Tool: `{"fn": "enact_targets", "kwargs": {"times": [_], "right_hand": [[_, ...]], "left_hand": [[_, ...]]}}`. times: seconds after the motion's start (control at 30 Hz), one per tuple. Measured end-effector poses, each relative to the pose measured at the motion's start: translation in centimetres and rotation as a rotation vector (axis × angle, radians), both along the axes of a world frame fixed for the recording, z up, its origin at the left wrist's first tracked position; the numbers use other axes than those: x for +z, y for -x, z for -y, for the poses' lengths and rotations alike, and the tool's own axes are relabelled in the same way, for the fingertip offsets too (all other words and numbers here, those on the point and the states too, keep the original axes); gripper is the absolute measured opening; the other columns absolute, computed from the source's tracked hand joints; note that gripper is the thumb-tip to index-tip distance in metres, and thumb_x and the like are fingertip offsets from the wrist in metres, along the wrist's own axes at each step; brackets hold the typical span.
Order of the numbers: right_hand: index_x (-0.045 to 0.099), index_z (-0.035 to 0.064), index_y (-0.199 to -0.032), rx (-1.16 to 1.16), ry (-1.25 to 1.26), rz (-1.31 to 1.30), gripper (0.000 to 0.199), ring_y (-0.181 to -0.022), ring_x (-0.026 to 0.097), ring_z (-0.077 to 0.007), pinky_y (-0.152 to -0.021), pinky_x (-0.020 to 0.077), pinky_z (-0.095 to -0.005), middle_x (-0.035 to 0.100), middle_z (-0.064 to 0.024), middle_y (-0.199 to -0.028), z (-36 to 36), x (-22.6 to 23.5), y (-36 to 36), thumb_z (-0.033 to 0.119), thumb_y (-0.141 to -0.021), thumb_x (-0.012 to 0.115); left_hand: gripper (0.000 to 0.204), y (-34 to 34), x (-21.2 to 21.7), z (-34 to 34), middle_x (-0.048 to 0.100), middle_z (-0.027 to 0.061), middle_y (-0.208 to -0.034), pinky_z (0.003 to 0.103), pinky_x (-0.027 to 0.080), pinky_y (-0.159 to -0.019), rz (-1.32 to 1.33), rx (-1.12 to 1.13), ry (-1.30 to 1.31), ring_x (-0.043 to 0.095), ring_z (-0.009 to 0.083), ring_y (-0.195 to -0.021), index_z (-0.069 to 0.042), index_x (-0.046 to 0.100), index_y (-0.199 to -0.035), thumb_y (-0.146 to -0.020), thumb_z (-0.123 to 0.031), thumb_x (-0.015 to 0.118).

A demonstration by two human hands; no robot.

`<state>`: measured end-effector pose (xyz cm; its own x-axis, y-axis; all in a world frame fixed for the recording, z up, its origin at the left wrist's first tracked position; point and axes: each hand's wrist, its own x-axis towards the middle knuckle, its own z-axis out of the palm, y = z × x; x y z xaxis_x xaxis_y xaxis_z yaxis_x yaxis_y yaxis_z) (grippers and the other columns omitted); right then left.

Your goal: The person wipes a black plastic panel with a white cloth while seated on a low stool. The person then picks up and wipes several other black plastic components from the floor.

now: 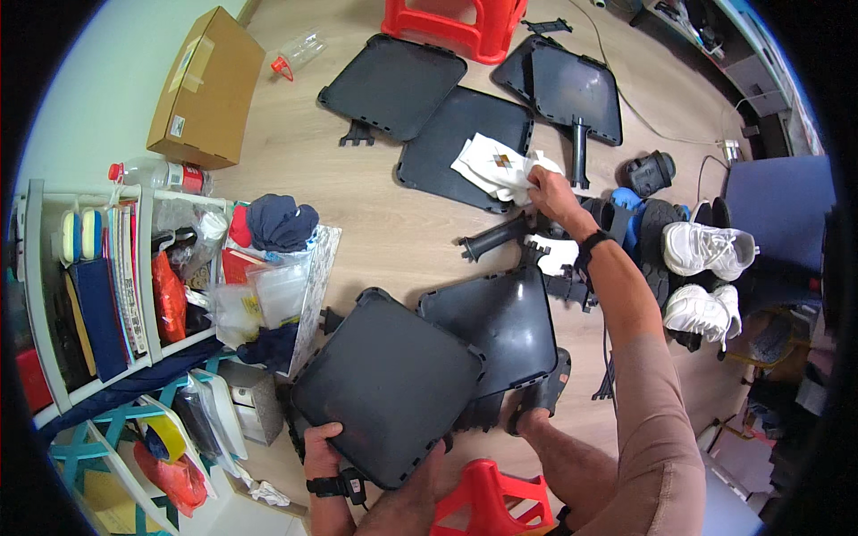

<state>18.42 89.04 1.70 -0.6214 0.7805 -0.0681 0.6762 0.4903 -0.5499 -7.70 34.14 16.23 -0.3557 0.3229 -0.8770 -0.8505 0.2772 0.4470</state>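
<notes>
My left hand grips the near edge of a black square plastic panel, thumb on top and fingers hidden underneath. This panel is tilted over my left leg and partly covers another black panel. Farther out, my right hand is closed on a crumpled white cloth with a small brown diamond pattern. The cloth rests on a black panel lying on the floor. Just below that hand lies a short black tube with a toothed end.
More black panels and an upright-looking black tube lie beyond. White sneakers stand at right. Red stools are at far and near ends. A shelf, cardboard box and plastic bottle occupy the left.
</notes>
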Motion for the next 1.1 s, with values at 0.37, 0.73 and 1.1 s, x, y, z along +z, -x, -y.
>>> {"fn": "enact_targets", "kwargs": {"times": [0.37,0.73,1.1], "right_hand": [[0.060,0.0041,-0.085,-0.090,0.784,-0.698,0.017,-0.056,0.060,-0.0087,-0.049,0.0494,-0.0240,0.065,-0.0021,-0.074,10.2,15.6,9.4,-0.010,-0.078,0.066],[0.063,-0.0011,-0.121,0.446,1.026,-0.741,0.036,-0.080,0.067,-0.0119,-0.071,0.0565,-0.0273,0.070,-0.0045,-0.094,22.4,19.5,26.7,0.000,-0.088,0.075],[0.064,-0.0016,-0.134,-0.198,0.556,-0.278,0.044,-0.091,0.069,-0.0194,-0.082,0.0561,-0.0331,0.073,-0.0123,-0.111,9.2,2.4,9.2,0.009,-0.092,0.070]], "left_hand": [[0.065,-0.5,-1.9,1.1,0.070,0.0170,-0.129,0.042,0.049,-0.107,0.098,-0.131,-0.036,0.066,0.0333,-0.118,0.009,0.063,-0.133,-0.072,-0.007,0.078],[0.060,-1.9,-3.4,1.0,0.069,0.0151,-0.130,0.040,0.048,-0.108,0.145,-0.171,-0.147,0.066,0.0305,-0.119,0.007,0.061,-0.136,-0.080,-0.009,0.078],[0.055,-1.8,-4.2,2.6,0.069,0.0158,-0.130,0.042,0.047,-0.108,0.135,-0.114,-0.091,0.064,0.0318,-0.121,0.010,0.067,-0.127,-0.078,-0.013,0.078]]}}
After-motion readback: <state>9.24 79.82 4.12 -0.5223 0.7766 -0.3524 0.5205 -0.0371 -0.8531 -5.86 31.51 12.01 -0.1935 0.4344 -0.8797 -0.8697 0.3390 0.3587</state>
